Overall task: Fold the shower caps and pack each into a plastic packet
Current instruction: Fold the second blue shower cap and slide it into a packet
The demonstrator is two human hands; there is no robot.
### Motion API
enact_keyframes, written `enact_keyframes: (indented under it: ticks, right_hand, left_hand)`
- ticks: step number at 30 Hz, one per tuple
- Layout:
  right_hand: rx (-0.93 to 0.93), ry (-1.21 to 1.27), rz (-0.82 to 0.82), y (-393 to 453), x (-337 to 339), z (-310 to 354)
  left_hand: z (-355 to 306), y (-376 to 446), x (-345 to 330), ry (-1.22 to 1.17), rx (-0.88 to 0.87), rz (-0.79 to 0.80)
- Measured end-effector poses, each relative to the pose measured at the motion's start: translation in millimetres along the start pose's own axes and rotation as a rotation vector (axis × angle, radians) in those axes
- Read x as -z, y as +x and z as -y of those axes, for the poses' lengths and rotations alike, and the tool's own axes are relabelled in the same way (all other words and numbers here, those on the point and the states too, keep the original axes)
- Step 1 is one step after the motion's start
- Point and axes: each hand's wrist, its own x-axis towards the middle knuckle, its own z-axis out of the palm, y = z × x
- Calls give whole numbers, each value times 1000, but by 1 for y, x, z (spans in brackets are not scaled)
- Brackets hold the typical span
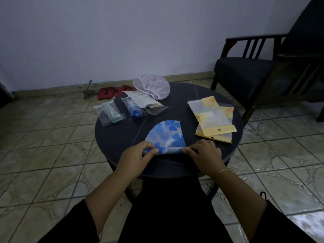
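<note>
Fan-shaped blue floral shower cap [166, 135], rolled edge between both hands' fingers [152, 150]

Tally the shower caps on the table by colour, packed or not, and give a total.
Blue: 2, one being rolled, one packed
Green: 1, packed
Pink: 1, loose
Yellow: 2, packed
Total: 6
</note>
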Motion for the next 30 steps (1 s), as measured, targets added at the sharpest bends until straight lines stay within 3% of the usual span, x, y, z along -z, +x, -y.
enact_keyframes:
  ticks: [4,10,14,17,20,25,30]
  right_hand:
    - [-94,3,-16,7,-3,8]
    - [-206,-59,-21,19,-3,19]
    - [-185,-167,-83,22,-5,20]
    - [-118,-59,-121,23,-8,16]
    - [-41,-112,-66,24,-10,12]
    - [-8,-107,-50,23,-9,8]
    - [56,-133,100,18,1,-1]
  left_hand:
    - [-4,1,-6,-81,106,-44]
    - [-11,16,-10,51,177,-65]
    - [-14,18,-12,442,115,-82]
    - [-15,19,-15,508,-45,-148]
    - [-18,22,-17,509,-186,-34]
    - [-9,22,-10,460,-203,60]
    - [-16,24,-4,524,-182,125]
